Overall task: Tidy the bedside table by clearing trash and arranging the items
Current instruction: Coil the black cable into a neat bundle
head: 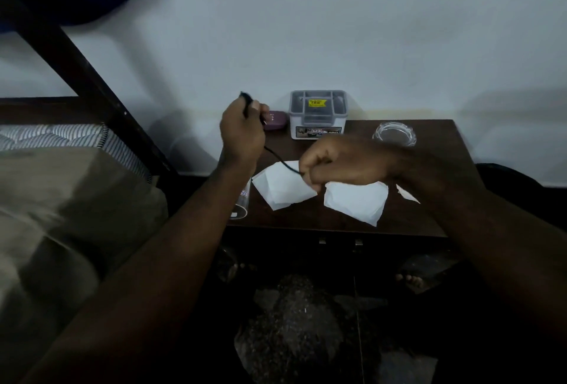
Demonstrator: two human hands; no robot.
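Observation:
A thin black cable [277, 159] stretches between my two hands above the dark wooden bedside table [435, 150]. My left hand [244, 130] grips one end, which sticks up past my fingers. My right hand [334, 162] pinches the cable lower down, over two crumpled white papers [282, 189] [356, 201]. A smaller paper scrap [408, 193] lies to the right, partly hidden by my right forearm. A grey plastic container with a yellow sticker [318, 113] stands at the back, with a small purple case [276, 121] beside it.
A clear glass ashtray [395, 135] sits at the table's back right. A clear tube-like object [242, 202] lies at the left edge under my left forearm. A bed with a striped mattress [61, 138] is to the left. A white wall rises behind.

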